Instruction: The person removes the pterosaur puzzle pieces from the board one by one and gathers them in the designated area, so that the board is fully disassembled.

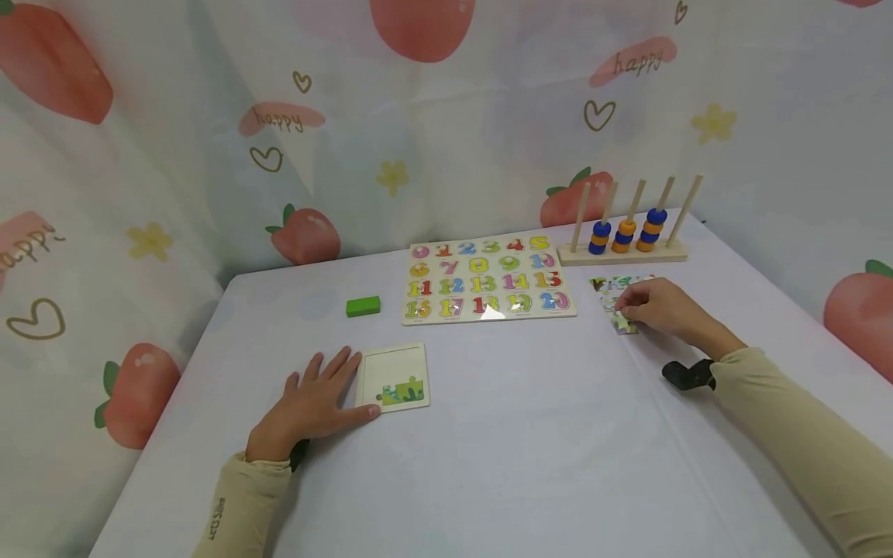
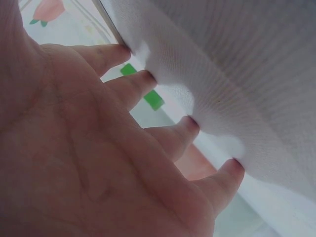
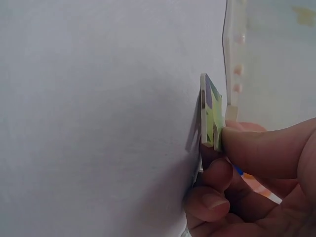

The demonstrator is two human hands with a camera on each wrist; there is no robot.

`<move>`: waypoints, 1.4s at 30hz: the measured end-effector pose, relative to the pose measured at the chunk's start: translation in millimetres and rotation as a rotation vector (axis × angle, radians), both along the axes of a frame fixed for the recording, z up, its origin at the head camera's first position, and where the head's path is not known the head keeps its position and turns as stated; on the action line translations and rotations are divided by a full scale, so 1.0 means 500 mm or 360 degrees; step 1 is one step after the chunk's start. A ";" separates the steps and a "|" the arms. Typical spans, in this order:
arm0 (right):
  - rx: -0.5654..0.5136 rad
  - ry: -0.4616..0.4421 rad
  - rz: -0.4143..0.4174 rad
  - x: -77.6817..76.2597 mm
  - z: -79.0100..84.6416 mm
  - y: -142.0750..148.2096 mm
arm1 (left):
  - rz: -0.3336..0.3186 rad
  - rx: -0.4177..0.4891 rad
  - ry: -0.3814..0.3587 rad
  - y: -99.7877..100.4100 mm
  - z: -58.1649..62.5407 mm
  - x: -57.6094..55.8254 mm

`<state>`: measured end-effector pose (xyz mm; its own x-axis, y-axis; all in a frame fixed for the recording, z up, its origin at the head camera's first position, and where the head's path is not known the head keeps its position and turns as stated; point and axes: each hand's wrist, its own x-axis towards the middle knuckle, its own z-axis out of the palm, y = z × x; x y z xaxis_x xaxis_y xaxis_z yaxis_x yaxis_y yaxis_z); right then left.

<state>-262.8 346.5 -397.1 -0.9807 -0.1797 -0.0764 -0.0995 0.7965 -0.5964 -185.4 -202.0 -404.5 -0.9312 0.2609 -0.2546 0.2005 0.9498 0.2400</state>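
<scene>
My left hand point(image 1: 307, 407) rests on the cloth with fingers spread, the thumb tip and a fingertip at the left edge of a small square puzzle tray point(image 1: 392, 353). Joined green jigsaw pieces point(image 1: 403, 391) lie along the tray's bottom edge. In the left wrist view, the fingertips point(image 2: 190, 124) press on the cloth. Over at the right, my right hand point(image 1: 656, 306) pinches a thin, green-patterned jigsaw piece point(image 3: 211, 113) between thumb and fingers, tilted up on its edge. Under and beside that hand, several more pieces point(image 1: 608, 293) lie on the table, partly hidden by it.
A number board point(image 1: 463, 276) with colourful numerals lies at the back middle. Right of it stands a wooden peg rack point(image 1: 593, 256) with blue and orange beads. A green block point(image 1: 363, 306) lies behind the tray. Patterned curtain hangs behind the white-covered table point(image 1: 516, 434).
</scene>
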 end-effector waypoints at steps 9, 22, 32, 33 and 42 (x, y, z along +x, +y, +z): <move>0.0075 0.0048 -0.0027 -0.001 0.003 -0.005 | 0.0002 0.0029 0.0011 0.000 0.003 0.004; -0.0016 0.0095 -0.0114 -0.004 0.014 -0.056 | 0.0005 0.0017 0.0021 -0.001 -0.001 0.002; -0.0208 0.0062 -0.0008 0.010 0.036 -0.151 | 0.0018 0.0027 0.0012 -0.001 0.000 0.003; -0.0228 0.0069 0.0011 0.011 0.038 -0.160 | 0.0018 0.0027 0.0014 -0.001 0.000 0.003; -0.0348 0.0067 0.0133 0.019 0.044 -0.239 | 0.0013 0.0021 0.0020 -0.002 -0.003 0.002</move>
